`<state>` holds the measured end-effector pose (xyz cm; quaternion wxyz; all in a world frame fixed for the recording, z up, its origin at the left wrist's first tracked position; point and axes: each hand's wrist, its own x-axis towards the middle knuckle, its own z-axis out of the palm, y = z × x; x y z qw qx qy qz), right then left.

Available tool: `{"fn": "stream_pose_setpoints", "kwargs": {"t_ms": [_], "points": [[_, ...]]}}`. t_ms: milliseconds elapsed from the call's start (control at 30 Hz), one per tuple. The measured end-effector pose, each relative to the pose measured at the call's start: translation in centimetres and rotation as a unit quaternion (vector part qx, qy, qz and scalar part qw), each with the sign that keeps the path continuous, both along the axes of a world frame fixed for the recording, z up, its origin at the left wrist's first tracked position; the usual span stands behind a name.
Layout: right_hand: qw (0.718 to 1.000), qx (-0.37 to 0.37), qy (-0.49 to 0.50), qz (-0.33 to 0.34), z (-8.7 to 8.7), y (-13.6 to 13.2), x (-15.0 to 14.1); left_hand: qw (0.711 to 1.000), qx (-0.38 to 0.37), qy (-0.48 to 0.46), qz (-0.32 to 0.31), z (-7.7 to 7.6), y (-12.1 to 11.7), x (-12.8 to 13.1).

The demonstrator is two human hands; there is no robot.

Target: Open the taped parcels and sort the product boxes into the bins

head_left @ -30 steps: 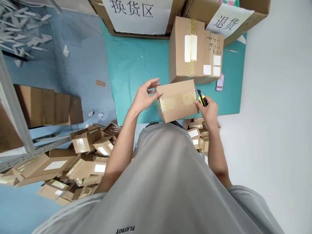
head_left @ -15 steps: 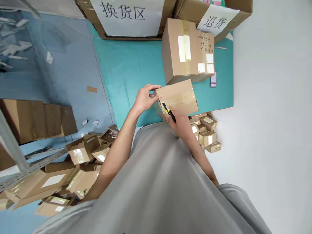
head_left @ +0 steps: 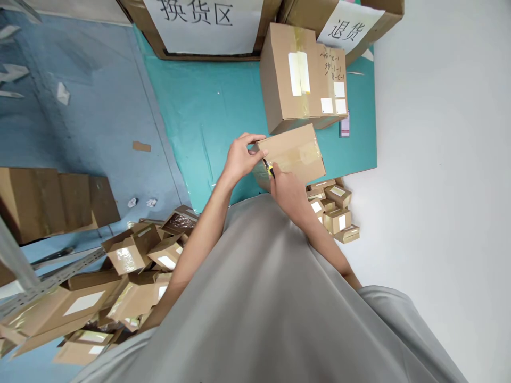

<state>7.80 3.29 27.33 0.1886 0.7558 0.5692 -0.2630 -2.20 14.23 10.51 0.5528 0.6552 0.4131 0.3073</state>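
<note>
A small taped cardboard box [head_left: 295,154] is held in front of my chest over the teal mat [head_left: 207,117]. My left hand [head_left: 239,157] grips its left end, fingers curled over the top corner. My right hand [head_left: 285,191] is closed round a yellow and black utility knife [head_left: 269,168], whose tip touches the box's left edge near my left fingers. Most of the knife is hidden in my fist.
A bigger labelled carton [head_left: 303,77] stands on the mat behind the box, a phone [head_left: 345,123] beside it. Two large cartons with paper signs [head_left: 199,16] line the back. Several small parcels lie at lower left [head_left: 131,266] and right [head_left: 335,210]. White wall on the right.
My right hand has moved with the knife from the box's right end round to its left edge. The left hand has kept its grip on the box.
</note>
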Motion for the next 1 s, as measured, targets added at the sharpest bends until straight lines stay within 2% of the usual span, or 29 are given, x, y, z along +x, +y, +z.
{"fn": "stream_pose_setpoints", "kwargs": {"t_ms": [100, 200, 333, 400, 567, 767, 1000], "points": [[0.999, -0.008, -0.03, 0.02, 0.1, 0.6, -0.5, 1.0, -0.001, 0.001, 0.015, 0.1, -0.1, 0.3], [0.998, -0.028, -0.038, 0.035, 0.6, -0.1, -0.5, 1.0, -0.001, 0.005, 0.027, 0.2, -0.3, 0.5], [0.995, -0.083, -0.055, -0.004, 1.8, -1.6, -0.3, 1.0, -0.006, 0.008, 0.025, 0.4, -1.1, 0.8], [0.996, -0.079, -0.044, -0.006, 2.1, -1.7, -0.1, 1.0, -0.008, 0.011, 0.023, 0.5, -1.5, 0.8], [0.998, -0.041, -0.001, 0.047, 1.9, -1.3, 0.6, 0.999, -0.008, 0.015, 0.045, 0.5, -1.8, 0.6], [0.994, -0.105, 0.006, 0.015, 2.1, -2.2, 1.7, 0.997, -0.013, -0.001, 0.075, 0.2, -2.9, 0.9], [0.991, -0.081, 0.049, 0.09, 1.9, -2.4, 2.3, 0.993, -0.003, 0.011, 0.119, 0.3, -4.0, 1.4]]}}
